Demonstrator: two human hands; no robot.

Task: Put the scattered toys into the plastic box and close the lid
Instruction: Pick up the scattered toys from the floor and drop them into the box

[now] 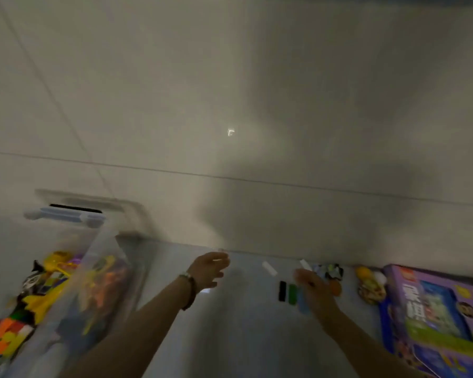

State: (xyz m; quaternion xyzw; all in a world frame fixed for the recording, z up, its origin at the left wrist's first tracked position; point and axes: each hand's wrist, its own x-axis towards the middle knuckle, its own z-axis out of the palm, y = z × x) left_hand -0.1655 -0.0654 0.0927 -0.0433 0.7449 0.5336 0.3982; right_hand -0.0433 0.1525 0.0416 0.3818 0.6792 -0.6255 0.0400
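The frame is blurred by motion. The clear plastic box [107, 268] stands at the lower left, with a yellow plane [43, 304], a many-coloured cube [7, 335] and other toys inside. My left hand [208, 272], with a bracelet at the wrist, hovers to the right of the box with its fingers loosely curved. My right hand [311, 290] reaches over a black block [282, 291], a green block [292, 294] and a blue block [302, 305]. One white block [269, 268] lies between my hands. A second white block [305, 264] sits at my right fingertips; whether it is held is unclear.
A blue latch handle [66, 214] shows at the box's far end. To the right lie a black-and-white toy [328, 271], an orange ball [336, 289], a yellow patterned toy [369, 286] and a purple building-set carton [434, 317]. Grey tiled floor [230, 105] stretches beyond.
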